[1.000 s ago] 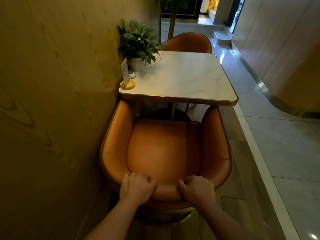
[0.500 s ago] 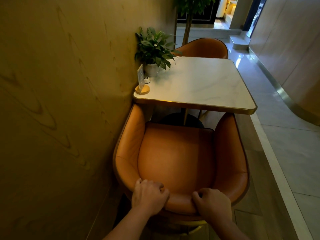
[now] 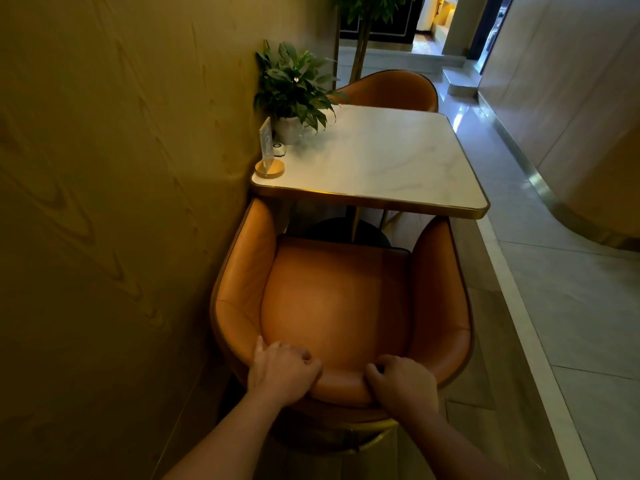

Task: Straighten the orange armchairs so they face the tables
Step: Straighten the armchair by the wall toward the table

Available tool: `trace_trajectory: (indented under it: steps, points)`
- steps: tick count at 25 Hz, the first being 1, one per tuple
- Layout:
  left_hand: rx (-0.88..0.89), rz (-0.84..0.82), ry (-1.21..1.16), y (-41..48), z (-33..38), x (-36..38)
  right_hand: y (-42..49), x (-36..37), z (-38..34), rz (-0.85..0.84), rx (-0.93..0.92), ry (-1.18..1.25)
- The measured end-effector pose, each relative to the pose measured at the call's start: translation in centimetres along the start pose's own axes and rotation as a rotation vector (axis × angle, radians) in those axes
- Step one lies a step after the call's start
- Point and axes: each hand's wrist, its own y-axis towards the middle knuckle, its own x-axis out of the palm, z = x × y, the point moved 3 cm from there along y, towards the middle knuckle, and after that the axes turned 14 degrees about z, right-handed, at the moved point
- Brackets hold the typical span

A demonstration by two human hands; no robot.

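While both hands grip the backrest of the near armchair, the scene from left to right reads:

Wall: a wood-grain wall (image 3: pixel 104 202) fills the left side; the table's left edge and the near chair's left arm stand just beside it.
Sign holder: a clear card in a round wooden base (image 3: pixel 269 167) stands at the table's near left corner.
Small disc: a small round white-and-dark item (image 3: pixel 278 148) lies between the sign holder and the plant pot; what it is cannot be told.
Potted plant: a leafy green plant in a white pot (image 3: pixel 294 88) stands at the table's far left side.
Left hand: the left hand (image 3: pixel 280 372) is clamped on the top rim of the backrest, fingers curled over its front, left of centre.
Near armchair: the orange armchair (image 3: pixel 332 299) sits at the near side of the table, its open front turned toward the table, both arm tips tucked under the near edge.
Table: a square marble-look table (image 3: pixel 381 161) with a gold rim stands on a central post with a dark round base.
Far armchair: a second orange armchair (image 3: pixel 391 90) stands at the far side, only its curved back showing.
Right hand: the right hand (image 3: pixel 405 382) is closed on the same rim, right of centre, apart from the left.
Floor: pale glossy tiles (image 3: pixel 571 289) run along the right.
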Motion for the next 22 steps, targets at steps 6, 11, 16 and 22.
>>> trace_trajectory:
  steps: [6, 11, 16, 22]
  points:
    - [-0.035, 0.009, -0.019, 0.00, 0.17, 0.07, -0.09, -0.17, -0.33, 0.019, -0.039, -0.020]
    - [-0.055, 0.040, -0.035, 0.10, 0.14, 0.08, -0.51, 0.14, -0.51, -0.016, -0.004, -0.038]
    - [-0.046, 0.030, -0.015, 0.04, 0.17, -0.01, -0.21, 0.01, -0.26, -0.029, 0.005, -0.025]
    - [-0.043, 0.025, -0.010, -0.08, 0.34, -0.23, -0.17, 0.14, -0.18, -0.042, 0.010, -0.026]
